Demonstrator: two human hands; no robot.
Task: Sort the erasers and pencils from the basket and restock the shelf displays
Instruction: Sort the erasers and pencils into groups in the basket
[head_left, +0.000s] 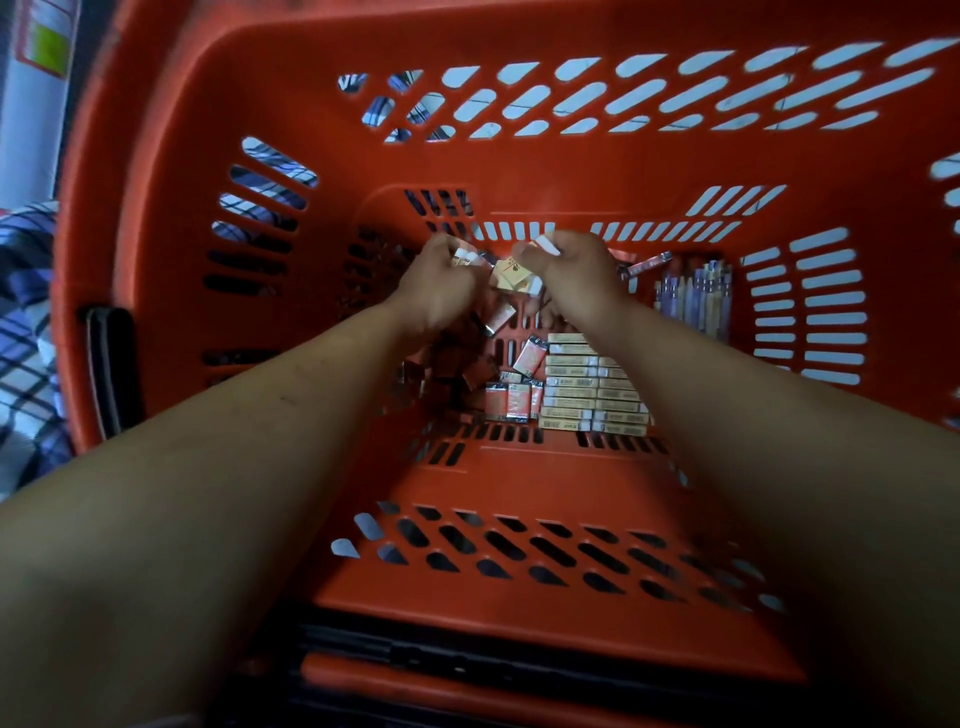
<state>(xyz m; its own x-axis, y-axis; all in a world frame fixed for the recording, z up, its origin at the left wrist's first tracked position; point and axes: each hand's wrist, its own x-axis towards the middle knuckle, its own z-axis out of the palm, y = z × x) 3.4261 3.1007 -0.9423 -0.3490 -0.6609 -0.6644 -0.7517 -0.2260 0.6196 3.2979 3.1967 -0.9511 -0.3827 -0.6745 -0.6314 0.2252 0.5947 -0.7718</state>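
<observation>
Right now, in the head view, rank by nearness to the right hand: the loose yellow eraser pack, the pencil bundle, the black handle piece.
1. Loose yellow eraser pack, just left of the right hand, between both hands.
2. Pencil bundle, to its right, along the basket wall.
3. Black handle piece, far left on the basket's side.

The basket (519, 166) is open at the top, and its slotted walls close in all four sides. On its floor, erasers (527, 358) crowd the left and middle, stacked eraser boxes (587, 395) fill the near right, and pencil packs (696, 296) line the right wall. The left hand (441, 286) and right hand (576, 275), each holding erasers, occupy the far middle with a narrow gap between them.
</observation>
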